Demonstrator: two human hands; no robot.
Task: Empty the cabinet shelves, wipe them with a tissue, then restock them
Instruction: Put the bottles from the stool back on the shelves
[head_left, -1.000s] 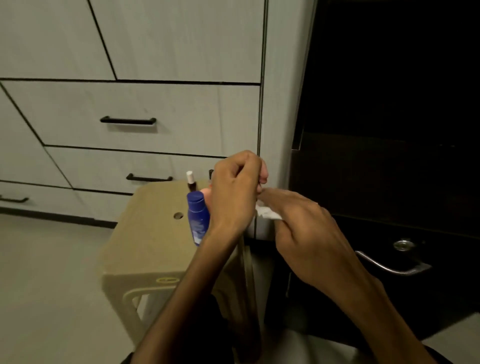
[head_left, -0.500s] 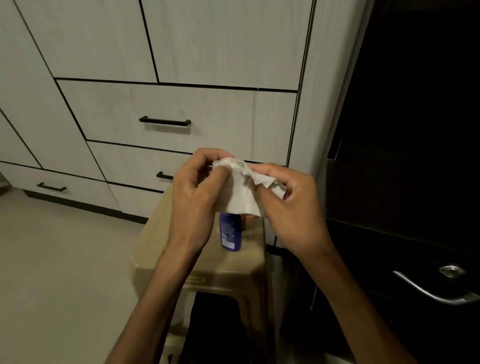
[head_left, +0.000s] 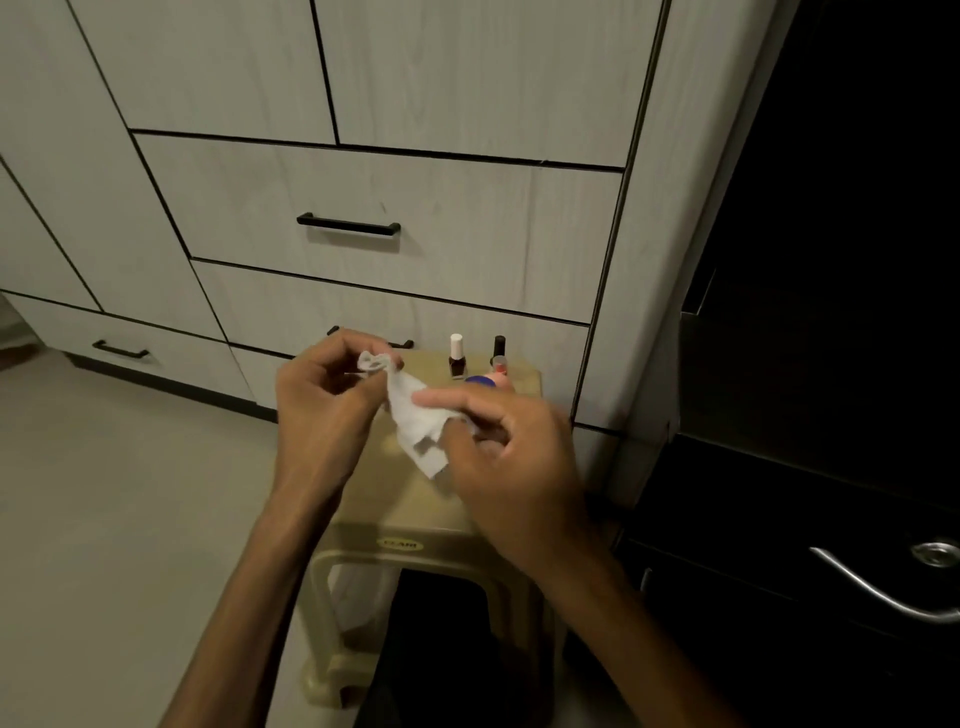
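While both forearms rise from the bottom edge of the view and converge over the stool (head_left: 415, 509), the hands meet near the centre, close together but not touching, joined only by the tissue.

Left hand (head_left: 322, 405): at about 9 o'clock of the tissue, wrist bent, fingers curled inward; thumb and fingertips pinch the twisted upper corner of the tissue.

Right hand (head_left: 511, 452): at about 3 o'clock of the tissue, back of the hand toward the camera, index finger extended leftward across the sheet, remaining fingers curled, gripping the tissue's right edge.

Tissue (head_left: 415, 421): white, crumpled, held in the air between the two hands above the stool top; lower corner hangs free.

Stool: beige plastic, with an oval label on its front edge, standing on the floor in front of the cabinet.

Nail polish bottle, white cap (head_left: 456, 358): upright at the stool's far edge, at 12 o'clock of the right hand.

Nail polish bottle, black cap (head_left: 499, 349): upright, just beside the first, toward 1 o'clock.

Blue cap (head_left: 480, 381): partly hidden behind the right index finger; a pinkish item beside it cannot be identified.

Cabinet (head_left: 457, 228): pale wood-grain drawer fronts with black bar handles, all closed.

Dark door with metal lever handle (head_left: 883, 592): at 4 o'clock.
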